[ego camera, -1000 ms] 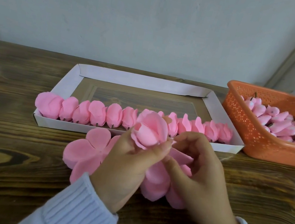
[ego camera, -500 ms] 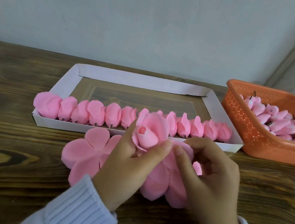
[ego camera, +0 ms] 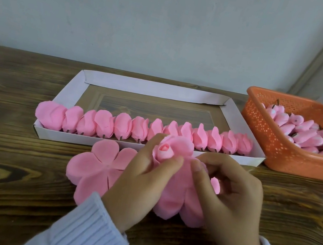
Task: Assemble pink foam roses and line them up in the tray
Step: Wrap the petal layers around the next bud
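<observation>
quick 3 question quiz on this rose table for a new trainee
1. True or false: the finished roses line the near edge of the white tray.
2. The orange basket holds: A pink buds, B scissors, C glue sticks.
3. Fill in: the left hand grips the half-made rose while the right hand works its ___.
Key: 1 true; 2 A; 3 petals.

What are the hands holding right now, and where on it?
The left hand grips the half-made rose around its bud; the right hand pinches one of its loose outer petals.
</observation>
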Available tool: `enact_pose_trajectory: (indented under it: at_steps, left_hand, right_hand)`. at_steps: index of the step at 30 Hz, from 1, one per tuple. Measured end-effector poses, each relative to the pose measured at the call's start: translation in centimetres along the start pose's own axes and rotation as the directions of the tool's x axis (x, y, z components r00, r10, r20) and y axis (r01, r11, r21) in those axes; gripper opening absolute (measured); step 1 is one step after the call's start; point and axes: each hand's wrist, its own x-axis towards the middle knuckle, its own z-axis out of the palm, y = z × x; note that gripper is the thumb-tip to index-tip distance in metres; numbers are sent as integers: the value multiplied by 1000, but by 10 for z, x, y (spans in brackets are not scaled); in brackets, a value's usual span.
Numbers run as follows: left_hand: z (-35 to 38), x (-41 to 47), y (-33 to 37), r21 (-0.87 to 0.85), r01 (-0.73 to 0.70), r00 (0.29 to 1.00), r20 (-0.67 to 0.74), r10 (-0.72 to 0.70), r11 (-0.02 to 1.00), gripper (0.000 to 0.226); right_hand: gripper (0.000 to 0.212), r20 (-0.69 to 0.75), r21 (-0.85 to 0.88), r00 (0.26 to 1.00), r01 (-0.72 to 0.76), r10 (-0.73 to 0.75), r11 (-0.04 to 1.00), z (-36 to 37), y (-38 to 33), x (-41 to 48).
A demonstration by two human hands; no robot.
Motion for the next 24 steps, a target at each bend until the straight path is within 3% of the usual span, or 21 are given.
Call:
enact_pose_trajectory:
  at_steps: [3,7,12,15,19,21,24]
  left_hand:
    - [3,1,1,104,-79,996,36,75,991,23]
    - [2,0,3,64,-50,998,33,48,997,21]
    - [5,4,7,-289,134,987,-50,-155,948,20]
    - [3,6,11,-476,160,983,0,-182,865,22]
    - [-3,6,18,-583,222,975,153,-163,781,29]
    - [-4,5,19,-550,224,973,177,-150,805,36]
    - [-5,3,17,-244,188,982,76,-175,951,31]
  right_hand:
    - [9,-18,11,1000,-7,7,1000,0,0,0]
    - [12,-39,104,994,-102,107,989,0,3,-1]
    - [14,-6,305,987,-152,161,940,2,1,0]
    - [15,47,389,986,-165,160,906,2,0,0]
    - [18,159,360,975,-204,155,911,4,0,0]
    - [22,192,295,970,-202,149,934,6,1,-1]
    - [30,172,216,972,-195,159,957,9,3,-2]
